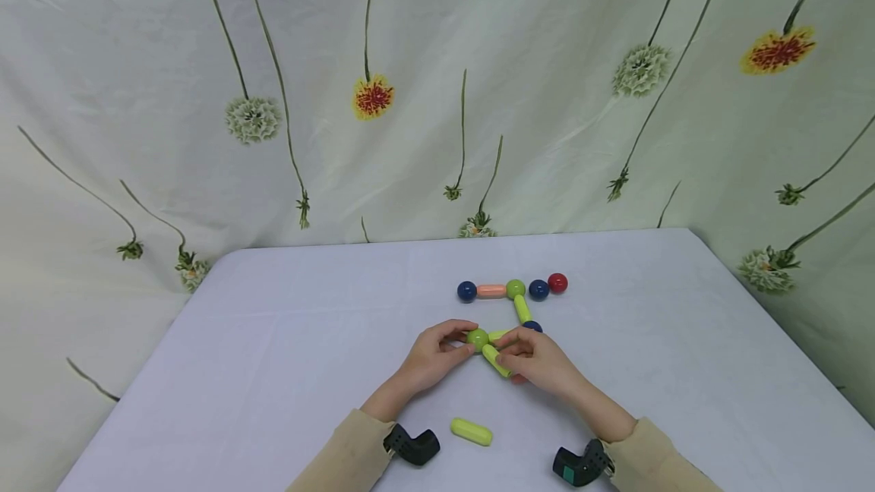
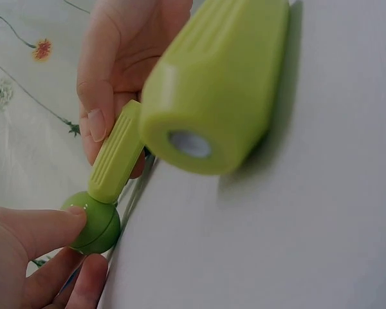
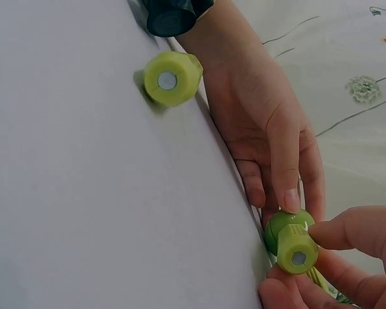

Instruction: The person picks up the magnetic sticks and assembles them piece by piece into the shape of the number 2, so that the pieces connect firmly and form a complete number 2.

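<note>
My left hand [image 1: 437, 351] pinches a green magnetic ball [image 1: 478, 339] between thumb and fingers. With its thumb and fingers, my right hand [image 1: 543, 361] grips a yellow-green magnetic stick [image 1: 496, 361], whose far end meets that ball. In the right wrist view the grey magnet end of the held stick [image 3: 297, 251] faces the camera. A second yellow-green stick [image 1: 499, 335] runs from the ball behind the right fingers, toward a dark blue ball [image 1: 532, 326] that they partly hide. One loose yellow-green stick [image 1: 471, 431] lies between my forearms; it looms large in the left wrist view.
Farther back, another yellow-green stick [image 1: 522, 308] links the dark blue ball to a green ball [image 1: 516, 289]. A pink stick [image 1: 491, 291] joins that to a blue ball [image 1: 467, 291]. Blue [image 1: 538, 289] and red balls [image 1: 557, 283] sit at right. Flowered cloth [image 1: 424, 158] hangs behind the white table [image 1: 287, 355].
</note>
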A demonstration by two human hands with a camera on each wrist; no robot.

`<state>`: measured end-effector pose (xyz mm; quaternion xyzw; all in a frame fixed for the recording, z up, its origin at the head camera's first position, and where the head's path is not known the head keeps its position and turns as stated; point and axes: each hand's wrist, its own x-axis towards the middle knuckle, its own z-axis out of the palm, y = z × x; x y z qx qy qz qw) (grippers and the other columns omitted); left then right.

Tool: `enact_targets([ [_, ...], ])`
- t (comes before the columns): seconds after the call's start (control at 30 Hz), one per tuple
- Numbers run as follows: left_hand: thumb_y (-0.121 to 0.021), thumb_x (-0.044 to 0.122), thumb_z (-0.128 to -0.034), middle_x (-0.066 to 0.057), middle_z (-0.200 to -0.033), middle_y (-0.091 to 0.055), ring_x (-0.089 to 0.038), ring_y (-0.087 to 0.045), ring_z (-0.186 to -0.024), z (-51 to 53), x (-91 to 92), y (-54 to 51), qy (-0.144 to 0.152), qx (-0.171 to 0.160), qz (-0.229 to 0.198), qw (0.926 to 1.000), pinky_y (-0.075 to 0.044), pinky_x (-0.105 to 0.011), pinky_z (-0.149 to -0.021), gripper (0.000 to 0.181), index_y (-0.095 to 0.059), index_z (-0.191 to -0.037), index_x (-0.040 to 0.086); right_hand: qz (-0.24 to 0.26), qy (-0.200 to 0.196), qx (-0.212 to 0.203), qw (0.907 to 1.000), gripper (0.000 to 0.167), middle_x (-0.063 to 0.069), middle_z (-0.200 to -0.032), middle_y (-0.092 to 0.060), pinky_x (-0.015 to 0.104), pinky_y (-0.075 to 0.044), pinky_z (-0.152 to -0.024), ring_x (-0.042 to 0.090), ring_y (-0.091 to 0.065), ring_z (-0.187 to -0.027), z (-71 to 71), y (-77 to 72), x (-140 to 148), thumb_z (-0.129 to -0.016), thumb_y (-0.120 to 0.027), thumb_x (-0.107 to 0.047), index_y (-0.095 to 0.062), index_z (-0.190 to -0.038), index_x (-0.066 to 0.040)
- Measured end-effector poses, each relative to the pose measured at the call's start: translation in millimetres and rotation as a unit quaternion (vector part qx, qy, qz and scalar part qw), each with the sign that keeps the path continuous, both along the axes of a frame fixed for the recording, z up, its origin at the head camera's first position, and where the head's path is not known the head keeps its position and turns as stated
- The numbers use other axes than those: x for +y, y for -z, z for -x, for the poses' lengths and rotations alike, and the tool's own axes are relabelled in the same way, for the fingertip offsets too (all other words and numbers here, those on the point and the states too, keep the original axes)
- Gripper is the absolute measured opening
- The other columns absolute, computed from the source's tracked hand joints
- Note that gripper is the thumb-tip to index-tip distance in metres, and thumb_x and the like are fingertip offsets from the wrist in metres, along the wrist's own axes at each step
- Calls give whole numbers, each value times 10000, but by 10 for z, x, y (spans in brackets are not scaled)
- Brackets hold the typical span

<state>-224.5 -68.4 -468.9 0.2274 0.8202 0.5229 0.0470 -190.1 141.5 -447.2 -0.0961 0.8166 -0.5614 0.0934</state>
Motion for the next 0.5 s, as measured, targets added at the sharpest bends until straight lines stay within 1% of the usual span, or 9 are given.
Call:
enact_targets([
  [0.17, -640, 177, -896, -43, -1130, -625, -195, -581, -1003, 10, 2, 19, 46, 75, -76, 9999, -491, -235, -743, 303, -625, -1187, 94, -62, 11, -14, 10000, 249, 61, -876, -654, 316, -542, -634, 161, -602, -747, 5, 12, -1, -860, -663, -148, -617, -1040, 19],
  [0.33, -644, 185, -895, -39, -1121, -631, -189, -582, -1002, 20, 3, 32, 35, 108, -55, 9999, -488, -231, -743, 301, -629, -1182, 97, -120, 5, 0, 9999, 242, 50, -860, -654, 310, -541, -634, 157, -604, -722, -4, 18, -10, -866, -665, -164, -625, -1021, 16],
  [0.5, -638, 184, -899, -17, -1124, -629, -177, -578, -1006, 20, 6, 26, -9, 85, -8, 10000, -486, -238, -752, 302, -626, -1187, 94, -158, -91, -71, 9998, 230, 58, -807, -673, 325, -542, -624, 168, -623, -684, -24, 15, -36, -873, -658, -168, -637, -1001, 22],
])
